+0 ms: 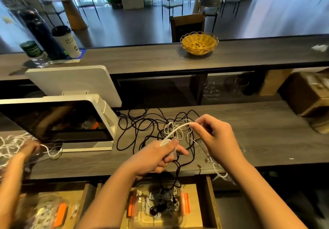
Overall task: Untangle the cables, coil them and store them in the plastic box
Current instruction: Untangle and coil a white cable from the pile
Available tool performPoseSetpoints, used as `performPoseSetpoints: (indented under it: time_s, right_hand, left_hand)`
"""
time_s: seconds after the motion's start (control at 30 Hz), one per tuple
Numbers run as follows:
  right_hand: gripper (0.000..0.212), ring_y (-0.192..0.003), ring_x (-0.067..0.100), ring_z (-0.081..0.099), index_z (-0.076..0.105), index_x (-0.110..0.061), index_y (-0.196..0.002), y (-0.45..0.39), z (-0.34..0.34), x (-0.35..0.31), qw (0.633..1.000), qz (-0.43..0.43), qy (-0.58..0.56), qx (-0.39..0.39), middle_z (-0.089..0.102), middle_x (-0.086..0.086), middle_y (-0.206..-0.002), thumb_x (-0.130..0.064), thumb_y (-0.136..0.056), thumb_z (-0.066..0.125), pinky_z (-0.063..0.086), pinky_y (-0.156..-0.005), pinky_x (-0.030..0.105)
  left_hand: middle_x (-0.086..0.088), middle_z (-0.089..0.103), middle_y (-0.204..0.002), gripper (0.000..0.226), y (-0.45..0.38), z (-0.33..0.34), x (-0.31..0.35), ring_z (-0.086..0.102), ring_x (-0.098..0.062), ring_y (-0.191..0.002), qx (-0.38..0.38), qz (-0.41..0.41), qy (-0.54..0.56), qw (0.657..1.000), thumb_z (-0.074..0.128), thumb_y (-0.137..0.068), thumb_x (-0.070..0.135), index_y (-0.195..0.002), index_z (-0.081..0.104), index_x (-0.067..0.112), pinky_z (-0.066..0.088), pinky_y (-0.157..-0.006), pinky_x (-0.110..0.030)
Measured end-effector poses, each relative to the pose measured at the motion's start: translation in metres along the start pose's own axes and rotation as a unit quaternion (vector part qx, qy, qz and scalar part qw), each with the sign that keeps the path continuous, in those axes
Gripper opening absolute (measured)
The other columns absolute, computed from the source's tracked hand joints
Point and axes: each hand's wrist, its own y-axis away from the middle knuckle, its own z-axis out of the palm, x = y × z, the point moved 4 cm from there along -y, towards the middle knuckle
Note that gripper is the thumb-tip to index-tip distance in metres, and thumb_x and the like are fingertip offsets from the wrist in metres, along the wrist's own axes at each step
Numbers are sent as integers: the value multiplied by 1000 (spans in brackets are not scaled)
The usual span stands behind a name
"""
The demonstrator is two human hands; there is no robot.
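untangling step: left hand [156,155] and right hand [211,136] each pinch 1 end of a white cable [175,130], stretched over the black cable tangle [147,130] mid-counter. plastic box [185,202] sits near, in the drawer, apparently part-filled. next: free it, coil.

Plastic box [185,203] partly behind left forearm, contents blurred.
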Motion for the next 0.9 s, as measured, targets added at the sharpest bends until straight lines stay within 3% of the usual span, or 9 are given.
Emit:
performPoseSetpoints:
  time_s: [0.13,0.27,0.37,0.43,0.53,0.67,0.8,0.9]
  right_hand:
    - [14,-59,9,50,67,-28,-81,2,14,4,998,47,10,-36,61,-2,-66,-36,-92,66,41,-55,22]
    - [19,-55,1,44,67,-26,-80,7,31,7,994,75,-36,-67,54,-11,-61,-33,-96,61,36,-53,16]
    - [21,-56,1,46,69,-21,-82,14,43,6,991,76,-62,-87,54,-11,-61,-31,-98,59,37,-54,17]
    - [20,-58,3,48,70,-21,-83,19,50,6,990,84,-68,-94,57,-7,-63,-32,-97,60,39,-55,18]
    - [22,-55,1,46,68,-16,-83,27,61,7,984,102,-71,-125,54,-8,-62,-30,-98,60,37,-53,16]
    - [29,-44,0,38,64,2,-88,36,73,4,963,146,-127,-186,44,-10,-54,-23,-101,54,32,-45,13]
    - [31,-45,6,36,65,2,-93,45,77,4,947,166,-154,-226,44,-10,-52,-25,-102,53,30,-44,19]
    - [31,-44,4,35,67,1,-95,52,77,6,943,167,-157,-242,43,-10,-51,-26,-101,53,29,-45,17]
  left_hand:
    - [2,55,-71,45,-1,-1,1,39,-8,-54,116,77,97,985,39,-98,58,-112,74,34,28,-48,-23]
    - [-4,64,-78,48,0,-1,0,51,-9,-60,216,104,225,944,37,-100,54,-110,75,26,36,-51,-22]
    - [-6,72,-84,45,0,-9,-8,60,-13,-69,307,85,199,927,37,-102,52,-113,72,25,42,-52,-21]
    - [-6,75,-85,44,0,-13,-12,64,-15,-73,319,82,187,926,35,-103,51,-114,71,28,46,-55,-22]
    - [-6,76,-91,49,-1,-13,-14,69,-14,-81,303,73,284,907,30,-105,49,-119,69,22,54,-68,-26]
    - [-5,74,-91,54,-4,-14,-13,69,-17,-89,258,113,479,831,27,-104,54,-126,63,21,53,-83,-35]
    - [-1,64,-76,55,-3,-23,-13,62,-10,-65,264,124,584,757,30,-103,58,-128,63,21,53,-65,-26]
    - [4,45,-64,56,-6,-32,-15,37,-5,-51,278,127,611,730,29,-103,59,-128,61,20,35,-47,-18]
